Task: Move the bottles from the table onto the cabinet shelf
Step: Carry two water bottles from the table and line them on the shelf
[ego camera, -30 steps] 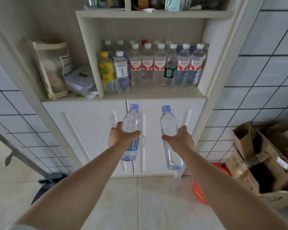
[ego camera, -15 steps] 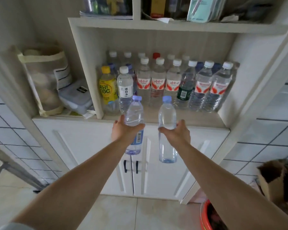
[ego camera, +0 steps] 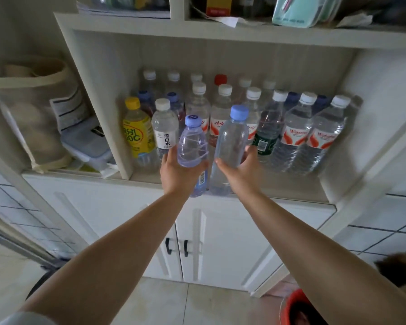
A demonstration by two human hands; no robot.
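Note:
My left hand (ego camera: pixel 177 173) grips a short clear water bottle (ego camera: pixel 192 146) with a pale blue cap and a blue barcode label. My right hand (ego camera: pixel 240 174) grips a taller clear bottle (ego camera: pixel 230 141) with a blue cap. Both bottles are upright, side by side, with their bases at the front edge of the cabinet shelf (ego camera: pixel 279 191). Whether they rest on it I cannot tell. Behind them the shelf holds several bottles: a yellow drink bottle (ego camera: pixel 137 130), a white-capped bottle with Chinese writing (ego camera: pixel 165 130), and red-labelled water bottles (ego camera: pixel 321 137).
The left compartment holds a cloth bag (ego camera: pixel 31 113) and a plastic lidded box (ego camera: pixel 86 144). An upper shelf (ego camera: pixel 244 34) carries books and papers. White cabinet doors with black handles (ego camera: pixel 176 247) lie below. A red bucket (ego camera: pixel 293 308) stands on the tiled floor at lower right.
Both hands rose and moved forward with their bottles, from in front of the cabinet doors up to the shelf's front edge. The view closed in on the cabinet.

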